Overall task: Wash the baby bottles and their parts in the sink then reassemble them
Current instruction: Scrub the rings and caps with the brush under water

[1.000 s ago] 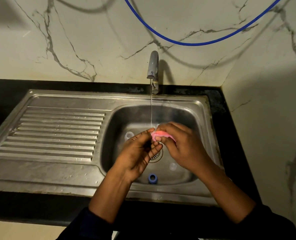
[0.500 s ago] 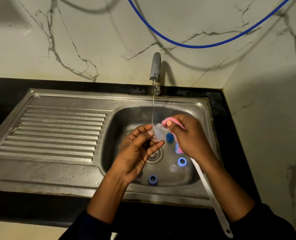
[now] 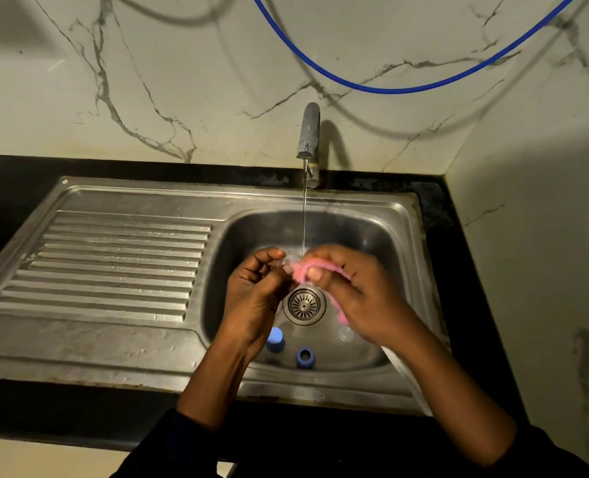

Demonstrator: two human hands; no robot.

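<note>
Both hands work over the steel sink basin [image 3: 382, 243], under a thin stream from the tap [image 3: 308, 132]. My left hand [image 3: 256, 294] pinches a small clear bottle part [image 3: 287, 263] at its fingertips. My right hand [image 3: 351, 298] grips a pink brush head [image 3: 303, 272] pressed against that part; the brush's pale handle [image 3: 408, 374] runs back beside my right forearm. On the basin floor lie a blue cap [image 3: 275, 339], a blue ring [image 3: 305, 357] and a clear teat [image 3: 345, 333] near the drain [image 3: 304, 305].
A ribbed steel draining board [image 3: 113, 263] lies left of the basin. Black counter [image 3: 472, 305] frames the sink, with marble walls behind and to the right. A blue hose [image 3: 389, 88] sags across the back wall above the tap.
My right hand has brought the pink brush back down and left against the clear part. The blue pieces seen between the hands half a second ago are hidden now.
</note>
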